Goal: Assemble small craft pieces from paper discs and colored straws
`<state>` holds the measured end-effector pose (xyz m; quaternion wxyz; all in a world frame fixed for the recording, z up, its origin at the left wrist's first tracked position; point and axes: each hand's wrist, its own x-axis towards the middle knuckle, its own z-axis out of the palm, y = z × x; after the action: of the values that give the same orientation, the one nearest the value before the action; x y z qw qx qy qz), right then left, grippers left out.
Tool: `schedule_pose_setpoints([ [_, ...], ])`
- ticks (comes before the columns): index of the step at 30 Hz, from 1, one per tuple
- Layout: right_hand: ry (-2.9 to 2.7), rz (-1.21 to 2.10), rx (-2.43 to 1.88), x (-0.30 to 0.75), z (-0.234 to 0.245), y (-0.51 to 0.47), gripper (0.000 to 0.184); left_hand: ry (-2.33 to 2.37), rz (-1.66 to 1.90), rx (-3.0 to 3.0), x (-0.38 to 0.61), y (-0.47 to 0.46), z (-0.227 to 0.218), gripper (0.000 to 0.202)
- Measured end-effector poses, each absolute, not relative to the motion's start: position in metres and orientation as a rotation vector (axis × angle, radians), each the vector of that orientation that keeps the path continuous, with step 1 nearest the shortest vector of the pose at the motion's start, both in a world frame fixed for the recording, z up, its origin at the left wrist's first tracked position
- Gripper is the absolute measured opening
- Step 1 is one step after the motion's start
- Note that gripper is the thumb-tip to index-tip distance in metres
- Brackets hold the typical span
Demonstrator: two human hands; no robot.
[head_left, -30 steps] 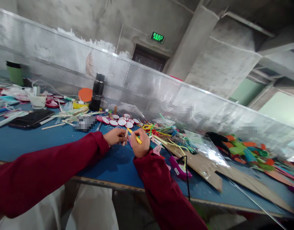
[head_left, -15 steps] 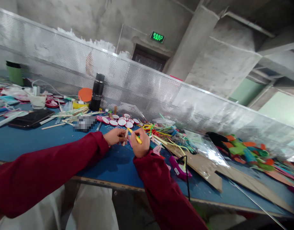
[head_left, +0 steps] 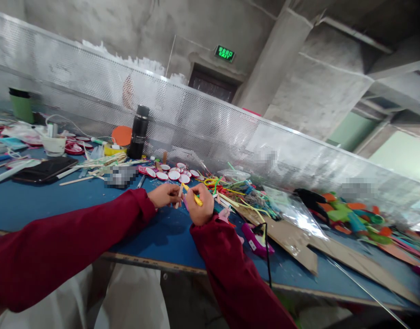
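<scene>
My left hand (head_left: 166, 195) is closed on a flat wooden craft stick (head_left: 179, 196), held upright between thumb and fingers. Close beside it, my right hand (head_left: 201, 203) grips a yellow marker (head_left: 197, 200), its tip end pointing up and left near the top of the stick. Whether the tip touches the wood I cannot tell. Both hands are just above the blue tabletop (head_left: 151, 237). Behind them lies a cluster of white round discs with red rims (head_left: 174, 175).
A black bottle (head_left: 139, 132) stands behind on the left, near loose wooden sticks (head_left: 109, 162) and a dark phone (head_left: 45, 169). To the right are tangled coloured cords (head_left: 244, 194), a purple device (head_left: 258, 241) with a black cable, and cardboard (head_left: 292, 242). A perforated metal screen (head_left: 196, 123) runs behind.
Almost nothing differs. My right hand and the yellow marker have shifted very slightly; the left hand keeps the stick in the same place.
</scene>
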<state>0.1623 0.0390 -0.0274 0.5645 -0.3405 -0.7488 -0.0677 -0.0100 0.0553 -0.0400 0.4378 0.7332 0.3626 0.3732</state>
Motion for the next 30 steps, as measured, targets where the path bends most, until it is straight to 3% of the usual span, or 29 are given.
schedule_pose_setpoints([
  [30, -1.742, -0.173, -0.799, 0.1624, -0.0274, 0.0403, 0.016, 0.916, 0.928, 1.811, -0.0094, 0.0552, -0.0401, 0.036],
])
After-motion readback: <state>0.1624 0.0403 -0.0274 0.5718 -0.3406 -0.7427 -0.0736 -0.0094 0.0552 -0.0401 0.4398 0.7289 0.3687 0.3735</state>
